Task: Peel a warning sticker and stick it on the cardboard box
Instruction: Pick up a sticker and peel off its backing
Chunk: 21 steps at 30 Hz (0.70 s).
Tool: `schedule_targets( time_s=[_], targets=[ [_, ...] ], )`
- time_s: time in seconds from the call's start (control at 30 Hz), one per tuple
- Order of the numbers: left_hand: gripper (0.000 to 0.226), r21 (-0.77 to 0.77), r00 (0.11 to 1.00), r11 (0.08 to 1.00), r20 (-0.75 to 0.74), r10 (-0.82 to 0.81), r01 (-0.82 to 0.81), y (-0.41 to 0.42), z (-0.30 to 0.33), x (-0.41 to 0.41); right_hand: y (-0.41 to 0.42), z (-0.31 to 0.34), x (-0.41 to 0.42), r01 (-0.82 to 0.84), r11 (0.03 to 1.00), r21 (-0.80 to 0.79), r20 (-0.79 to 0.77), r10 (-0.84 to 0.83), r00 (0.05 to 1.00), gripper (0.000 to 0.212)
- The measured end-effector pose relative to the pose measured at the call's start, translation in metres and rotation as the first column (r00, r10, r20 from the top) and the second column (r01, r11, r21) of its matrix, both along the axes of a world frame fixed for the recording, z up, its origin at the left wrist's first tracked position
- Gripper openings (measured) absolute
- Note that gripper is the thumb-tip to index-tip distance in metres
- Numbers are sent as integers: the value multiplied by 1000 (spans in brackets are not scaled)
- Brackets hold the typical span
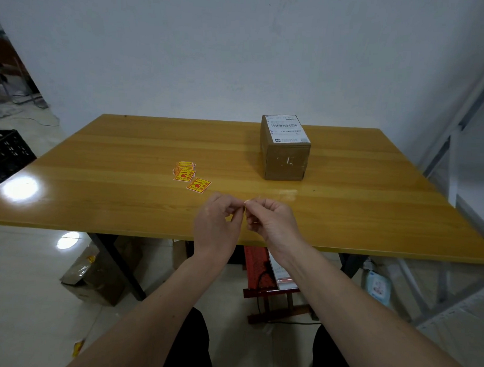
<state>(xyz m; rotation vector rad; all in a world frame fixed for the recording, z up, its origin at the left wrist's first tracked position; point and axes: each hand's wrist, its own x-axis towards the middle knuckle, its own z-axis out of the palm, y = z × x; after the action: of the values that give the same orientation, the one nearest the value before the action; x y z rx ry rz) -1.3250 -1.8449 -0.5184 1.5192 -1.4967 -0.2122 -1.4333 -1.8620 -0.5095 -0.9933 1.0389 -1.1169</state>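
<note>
Over the table (126, 157), both hands pinch one sticker (244, 208).
Left hand (216, 223) and right hand (272, 223) should separate its corner slowly, avoiding curl.

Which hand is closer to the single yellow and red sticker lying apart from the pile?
Left. The left hand is just near-right of the single yellow and red sticker; the right hand is farther right.
</note>
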Motion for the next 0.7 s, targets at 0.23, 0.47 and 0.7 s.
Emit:
schedule_targets(
  time_s=[0.23,0.47,0.7],
  targets=[
    [6,-17,999,999,-26,35,-35,-4,-3,1,-2,-1,0,19,1000,16,72,-20,997,19],
    [4,-22,999,999,24,36,-36,-5,-5,0,-2,-3,1,-6,999,31,65,4,998,17],
    [6,-50,995,997,77,67,-63,-5,-7,1,-2,-5,0,-11,997,72,103,3,995,13]
  ],
)
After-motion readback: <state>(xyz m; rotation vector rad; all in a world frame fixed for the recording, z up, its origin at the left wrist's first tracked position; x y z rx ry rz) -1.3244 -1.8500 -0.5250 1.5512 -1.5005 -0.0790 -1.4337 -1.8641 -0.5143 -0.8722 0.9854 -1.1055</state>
